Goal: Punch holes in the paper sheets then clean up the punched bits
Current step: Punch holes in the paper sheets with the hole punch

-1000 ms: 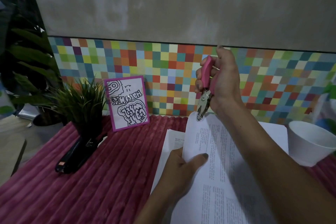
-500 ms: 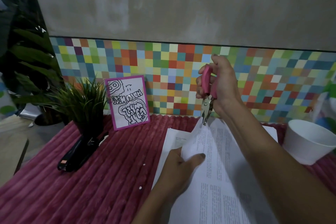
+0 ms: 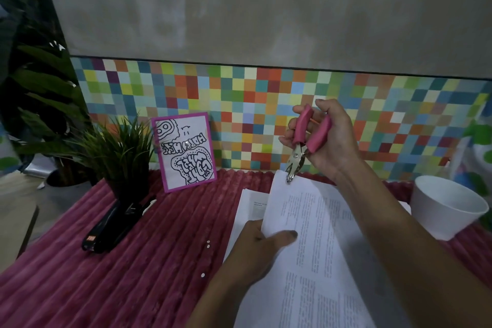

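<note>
My right hand (image 3: 330,138) grips a hole punch (image 3: 306,144) with pink handles. Its metal jaws sit on the far corner of a printed paper sheet (image 3: 314,234). The handles are spread apart. My left hand (image 3: 255,250) pinches the left edge of that lifted sheet, thumb on top. More paper sheets (image 3: 247,208) lie underneath on the pink ribbed cloth (image 3: 133,274). Three small white punched bits (image 3: 207,245) lie on the cloth left of the sheets.
A white cup (image 3: 447,208) stands at the right. A black stapler (image 3: 111,224) lies at the left in front of a small potted plant (image 3: 119,152). A pink-framed drawing card (image 3: 186,152) leans on the coloured tile wall. Large plant leaves fill the far left.
The punch handles were squeezed together and have since spread apart. White punched bits have appeared on the cloth. My right hand with the punch has come a little lower.
</note>
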A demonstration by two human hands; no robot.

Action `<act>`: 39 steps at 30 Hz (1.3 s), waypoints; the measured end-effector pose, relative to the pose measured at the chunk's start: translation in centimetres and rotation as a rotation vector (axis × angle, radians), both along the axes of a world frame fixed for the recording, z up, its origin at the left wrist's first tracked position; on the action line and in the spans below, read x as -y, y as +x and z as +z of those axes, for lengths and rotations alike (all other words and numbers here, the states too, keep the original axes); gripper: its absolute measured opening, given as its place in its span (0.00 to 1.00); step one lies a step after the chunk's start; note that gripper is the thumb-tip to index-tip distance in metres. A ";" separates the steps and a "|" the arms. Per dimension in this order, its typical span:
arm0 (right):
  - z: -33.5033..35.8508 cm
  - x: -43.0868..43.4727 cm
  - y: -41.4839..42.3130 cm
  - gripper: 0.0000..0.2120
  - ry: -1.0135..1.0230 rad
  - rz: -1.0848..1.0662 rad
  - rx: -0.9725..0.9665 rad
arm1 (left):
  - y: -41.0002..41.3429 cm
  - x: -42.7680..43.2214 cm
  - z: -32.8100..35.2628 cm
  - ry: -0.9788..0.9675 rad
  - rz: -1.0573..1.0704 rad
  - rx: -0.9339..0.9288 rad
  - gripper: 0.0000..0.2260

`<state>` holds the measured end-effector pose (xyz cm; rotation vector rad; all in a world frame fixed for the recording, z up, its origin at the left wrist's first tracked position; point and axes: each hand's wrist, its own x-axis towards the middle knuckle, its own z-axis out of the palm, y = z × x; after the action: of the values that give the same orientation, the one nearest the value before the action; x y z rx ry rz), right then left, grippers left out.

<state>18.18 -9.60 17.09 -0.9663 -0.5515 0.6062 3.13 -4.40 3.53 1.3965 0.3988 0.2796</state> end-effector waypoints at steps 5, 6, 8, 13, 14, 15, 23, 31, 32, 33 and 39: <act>0.3 0.2 0.1 0.18 0.014 0.039 -0.073 | 0.0 -0.7 -0.1 0.018 0.020 -0.021 0.08; 0.3 0.2 0.0 0.18 0.006 0.043 -0.069 | 0.0 -0.8 -0.1 0.017 0.023 -0.027 0.09; 0.4 0.0 -0.2 0.16 -0.019 0.019 -0.005 | -0.1 -0.9 -0.2 0.008 0.023 -0.036 0.09; 0.2 0.1 -0.3 0.14 0.007 0.018 0.015 | -0.2 -0.9 -0.3 -0.025 0.016 -0.034 0.09; 0.2 0.2 -0.2 0.15 0.022 0.042 -0.033 | -0.1 -1.0 -0.3 -0.025 0.015 -0.037 0.09; 0.2 0.3 -0.1 0.16 0.034 0.059 -0.080 | -0.1 -1.0 -0.3 -0.020 0.011 -0.041 0.10; -0.6 -0.1 -0.1 0.14 0.028 -0.069 -0.051 | 0.0 -0.9 -0.3 0.082 0.029 -0.014 0.11; -1.4 -1.0 -0.5 0.10 0.082 -0.184 0.011 | 0.0 -0.1 0.0 0.165 0.019 0.029 0.12; -1.3 -1.1 -0.5 0.10 0.067 -0.177 0.006 | 0.0 -0.1 0.0 0.184 0.032 0.036 0.14; -1.2 -1.0 -0.4 0.09 0.043 -0.166 -0.002 | 0.0 -0.1 0.0 0.205 0.046 0.039 0.15; -0.8 -0.3 0.2 0.12 -0.057 -0.122 -0.040 | 0.0 -0.4 0.2 0.327 0.149 0.051 0.18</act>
<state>18.39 -9.31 16.26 -1.0313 -0.4382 0.5330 3.10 -3.98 3.69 1.6778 0.4288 0.5191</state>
